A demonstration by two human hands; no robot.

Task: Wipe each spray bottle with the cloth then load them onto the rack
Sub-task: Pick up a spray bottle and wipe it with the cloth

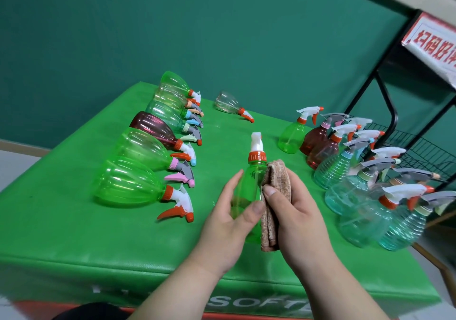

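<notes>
1. Now the left hand point(232, 211) curls round the body of a green spray bottle point(249, 181), thumb across the front and fingers behind. It holds the bottle upright above the middle of the bench point(74, 233), nozzle pointing to 12 o'clock.
2. The right hand point(296, 211) grips a folded brown cloth point(271, 211), thumb pinning it, and presses it against the bottle's 3 o'clock side. This grip likely steadies the bottle so the cloth can rub along its wall.
3. At 9 to 10 o'clock a row of lying bottles point(138, 161) rests on the bench with triggers turned toward the centre, and one clear bottle point(229, 104) lies alone at 12 o'clock.
4. At 3 o'clock a cluster of standing bottles point(357, 179) crowds the bench edge nearest the black wire rack point(419, 151). It is probably staged there for loading, though I cannot tell which group is already wiped.
5. No bottle is visibly on the rack, so the task seems to be at its wiping stage.
</notes>
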